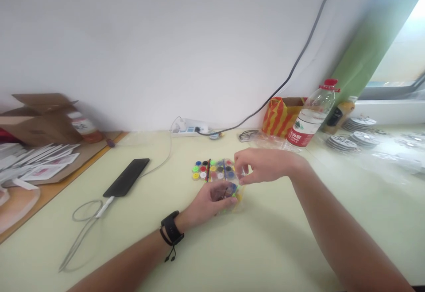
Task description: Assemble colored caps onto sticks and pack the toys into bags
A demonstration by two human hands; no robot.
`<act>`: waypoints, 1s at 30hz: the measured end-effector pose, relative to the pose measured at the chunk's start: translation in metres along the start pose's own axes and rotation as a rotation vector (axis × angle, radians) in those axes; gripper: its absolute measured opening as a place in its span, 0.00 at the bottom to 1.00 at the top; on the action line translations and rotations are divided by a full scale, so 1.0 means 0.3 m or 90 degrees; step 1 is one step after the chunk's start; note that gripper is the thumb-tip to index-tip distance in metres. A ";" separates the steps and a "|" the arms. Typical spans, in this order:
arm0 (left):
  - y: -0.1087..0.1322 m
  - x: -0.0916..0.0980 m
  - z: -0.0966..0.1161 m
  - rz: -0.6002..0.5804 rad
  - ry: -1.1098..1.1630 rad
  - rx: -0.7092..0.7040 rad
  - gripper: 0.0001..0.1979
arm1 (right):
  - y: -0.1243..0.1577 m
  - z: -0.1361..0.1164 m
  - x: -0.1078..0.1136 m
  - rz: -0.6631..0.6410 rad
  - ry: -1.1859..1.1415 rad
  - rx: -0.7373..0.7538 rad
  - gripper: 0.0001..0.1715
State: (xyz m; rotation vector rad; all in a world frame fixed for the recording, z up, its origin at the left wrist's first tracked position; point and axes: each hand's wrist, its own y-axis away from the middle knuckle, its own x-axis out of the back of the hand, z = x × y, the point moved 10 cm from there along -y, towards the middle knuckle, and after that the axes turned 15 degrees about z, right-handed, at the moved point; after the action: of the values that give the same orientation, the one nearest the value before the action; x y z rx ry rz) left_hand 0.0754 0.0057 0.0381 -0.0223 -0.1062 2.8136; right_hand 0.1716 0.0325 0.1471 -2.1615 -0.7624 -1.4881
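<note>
Several pots [213, 168], apparently done, sit at twelve o'clock from our left hand [210, 198], which grasps a packet [235, 191] we judge unfinished; whether our right hand [258, 163], at two o'clock, grips anything is unclear.

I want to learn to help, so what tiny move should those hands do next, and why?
I'd probably steady the colourful pack with the left hand and bring the right hand gently to its near edge. The left hand curls around the pack, and the right hand's fingertips are close by; the blur hides whether they pinch anything.
</note>
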 end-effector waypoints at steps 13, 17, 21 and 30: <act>0.005 0.008 -0.043 -0.016 -0.031 -0.019 0.31 | 0.010 -0.018 -0.002 0.014 0.040 0.006 0.08; 0.009 0.005 -0.031 -0.014 -0.053 -0.027 0.28 | 0.019 -0.050 0.046 0.059 0.007 0.067 0.07; 0.008 0.021 -0.032 0.023 -0.096 -0.052 0.30 | 0.026 -0.077 0.112 0.131 -0.032 0.089 0.14; 0.022 0.018 0.001 0.038 -0.193 -0.110 0.28 | 0.007 -0.098 0.026 0.065 -0.059 0.081 0.18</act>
State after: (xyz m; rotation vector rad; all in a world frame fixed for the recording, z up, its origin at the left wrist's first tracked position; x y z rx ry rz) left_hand 0.0683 0.0012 0.0377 0.3665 -0.4241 2.8382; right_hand 0.1540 0.0147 0.1648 -2.1512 -0.7441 -1.2627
